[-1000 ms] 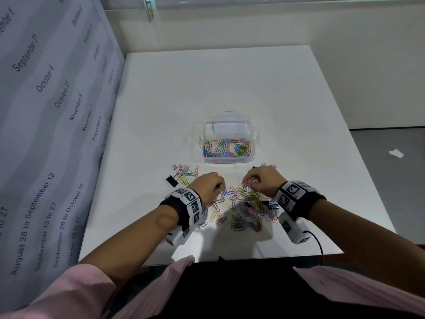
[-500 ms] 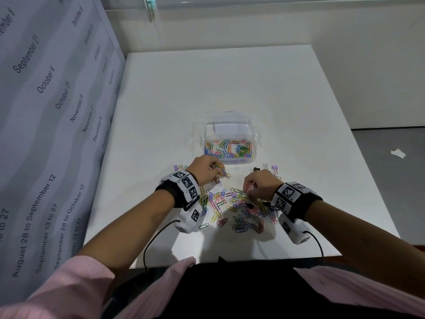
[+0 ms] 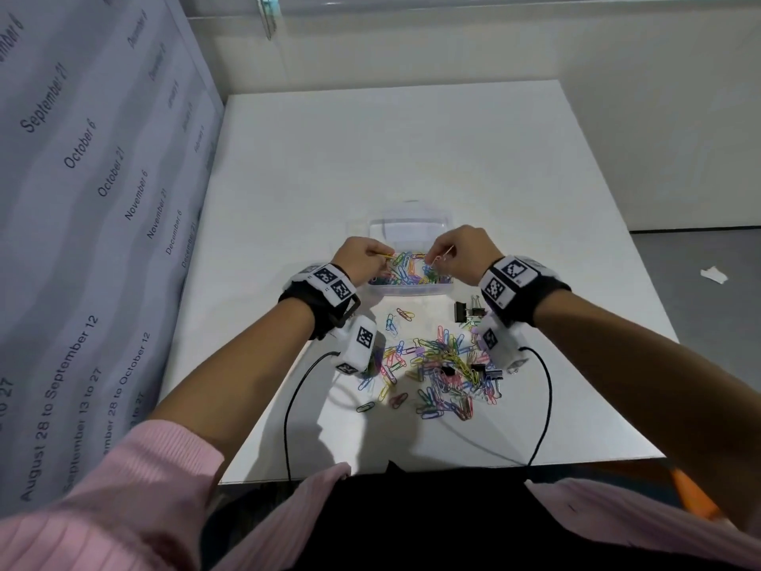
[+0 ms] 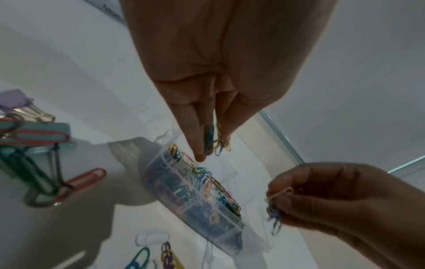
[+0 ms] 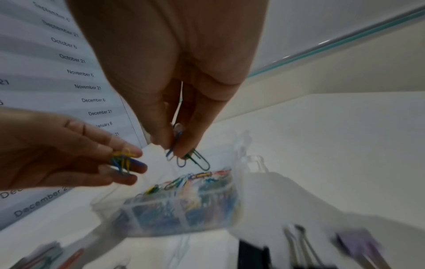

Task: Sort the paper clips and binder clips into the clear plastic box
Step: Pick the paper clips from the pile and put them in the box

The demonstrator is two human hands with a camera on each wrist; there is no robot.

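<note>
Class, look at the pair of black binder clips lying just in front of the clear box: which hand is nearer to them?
Right. The right hand is above the black binder clips, over the clear box; the left hand is across the box.

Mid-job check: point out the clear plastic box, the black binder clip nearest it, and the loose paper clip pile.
clear plastic box [image 3: 412,291], head view, on its near front wall.
black binder clip [image 3: 460,311], head view, on its black body, right of the box's front.
paper clip pile [image 3: 442,375], head view, on the dense middle of the heap.

1. The box sits mid-table, both hands above it.
2. Loose paper clips lie nearer the person.
3. Binder clips lie right of the heap.
</note>
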